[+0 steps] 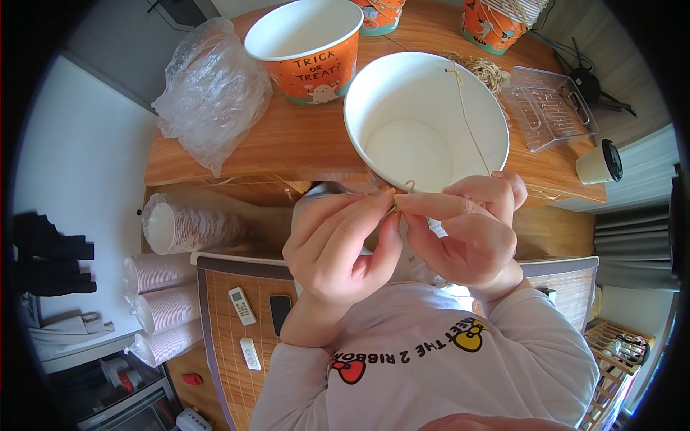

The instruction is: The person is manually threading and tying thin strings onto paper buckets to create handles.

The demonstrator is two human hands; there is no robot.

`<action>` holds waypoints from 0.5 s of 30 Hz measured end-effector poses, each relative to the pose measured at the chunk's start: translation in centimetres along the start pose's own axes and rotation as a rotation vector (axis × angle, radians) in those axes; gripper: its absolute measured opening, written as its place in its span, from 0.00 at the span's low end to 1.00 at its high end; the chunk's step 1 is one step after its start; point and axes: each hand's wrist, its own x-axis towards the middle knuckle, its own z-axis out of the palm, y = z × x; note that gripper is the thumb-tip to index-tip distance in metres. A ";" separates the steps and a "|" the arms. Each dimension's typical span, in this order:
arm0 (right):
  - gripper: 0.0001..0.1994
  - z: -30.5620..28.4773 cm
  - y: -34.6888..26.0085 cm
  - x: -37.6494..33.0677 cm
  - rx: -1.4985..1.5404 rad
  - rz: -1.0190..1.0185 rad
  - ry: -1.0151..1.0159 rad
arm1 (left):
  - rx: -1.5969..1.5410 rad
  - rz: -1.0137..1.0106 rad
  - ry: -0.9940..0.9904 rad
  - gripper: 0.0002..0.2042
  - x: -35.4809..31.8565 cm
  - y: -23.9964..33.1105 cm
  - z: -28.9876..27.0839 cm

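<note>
A large paper bucket (368, 87) with a white inside stands at the front of the wooden table, before my hands. A thin piece of twine (467, 122) is fixed at its far rim and runs across the opening toward my right hand (471, 233). My left hand (338, 244) is closed, thumb and fingers pinching the twine. The right hand's thumb and index finger pinch at the same spot, fingertips meeting the left's. A short curled end of twine pokes up above the fingertips. Whether a knot sits there is hidden by the fingers.
An orange printed paper bucket (316, 75) and a crumpled clear plastic bag (212, 90) lie left. A twine bundle (489, 73), clear acrylic tray (550, 108) and lidded cup (599, 162) lie right. More orange buckets (492, 27) stand behind. Wrapped bucket stacks (201, 224) are lower left.
</note>
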 end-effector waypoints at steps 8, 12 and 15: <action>0.23 0.3 0.2 -0.4 0.004 -0.006 0.034 | -0.095 -0.062 -0.023 0.11 -0.4 0.2 0.1; 0.22 0.8 0.3 -0.8 0.014 -0.017 0.059 | -0.181 -0.177 -0.031 0.10 -0.6 0.3 0.0; 0.22 0.9 0.0 -0.8 0.003 -0.017 0.068 | -0.197 -0.191 -0.032 0.10 -0.5 0.3 0.0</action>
